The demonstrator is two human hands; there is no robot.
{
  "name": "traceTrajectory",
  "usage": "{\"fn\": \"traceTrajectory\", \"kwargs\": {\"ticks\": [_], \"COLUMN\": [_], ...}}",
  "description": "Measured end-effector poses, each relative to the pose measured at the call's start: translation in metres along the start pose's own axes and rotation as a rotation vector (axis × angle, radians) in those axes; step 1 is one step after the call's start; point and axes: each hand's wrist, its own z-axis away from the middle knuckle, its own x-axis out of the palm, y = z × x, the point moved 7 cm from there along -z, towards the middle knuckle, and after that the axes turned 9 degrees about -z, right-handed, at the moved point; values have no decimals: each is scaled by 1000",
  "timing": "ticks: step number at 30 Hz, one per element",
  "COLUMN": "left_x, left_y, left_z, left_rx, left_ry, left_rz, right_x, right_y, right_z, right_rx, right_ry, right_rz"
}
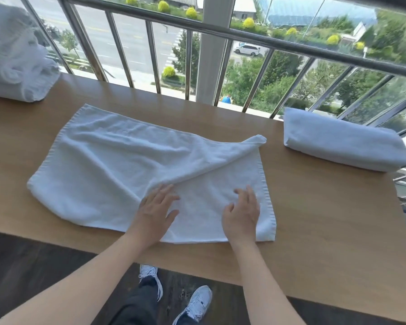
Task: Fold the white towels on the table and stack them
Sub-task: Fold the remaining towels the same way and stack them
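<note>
A white towel [117, 170] lies spread on the wooden table [314, 219], its upper layer skewed so a corner sticks out at the far right and the lower layer shows near the front right. My left hand [156, 211] rests flat on the towel at the edge of the upper layer, fingers straight. My right hand [243, 213] hovers over or lightly touches the exposed lower layer, fingers relaxed. A folded white towel [342, 143] lies at the table's far right. A heap of unfolded white towels [14, 59] sits at the far left.
A metal railing [190, 64] with glass runs along the table's far edge, a street and trees beyond it. The table's near edge is just below my wrists. My feet in light sneakers [195, 303] stand on a dark floor under it.
</note>
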Motion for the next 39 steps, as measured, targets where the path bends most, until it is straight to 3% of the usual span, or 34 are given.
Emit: {"fn": "traceTrajectory", "kwargs": {"ticks": [3, 6, 9, 12, 14, 18, 21, 26, 29, 34, 39], "left_x": [-3, -12, -11, 5, 5, -6, -5, 16, 18, 22, 29], "left_y": [-14, -23, -31, -54, -76, -102, -83, -32, -29, -23, -20], "left_z": [-35, -73, -120, -168, -198, -243, -237, -186, -181, -176, -179], "left_rx": [-24, 40, 97, 96, 100, 53, 89, 191, 222, 182, 108], "left_ry": [-36, -26, -55, -151, -120, -106, -118, -94, -63, -79, -83], "left_rz": [-43, 24, 4, -210, -353, -402, -355, -281, -312, -305, -323], "right_x": [49, 82, 92, 97, 98, 87, 87, 98, 96, 95, 100], "right_y": [-26, -35, -35, -29, -18, 1, -13, -46, -32, -36, -66], "right_z": [-16, -33, -47, -62, -69, -69, -76, -104, -113, -88, -142], "right_rx": [-117, -178, -138, -94, -57, 121, 158, -96, -47, 30, -226], "right_ry": [-242, -288, -198, -119, -81, 22, 54, -12, -78, 23, -68], "right_rz": [62, 283, 343, 406, 485, 517, 445, 436, 453, 387, 354]}}
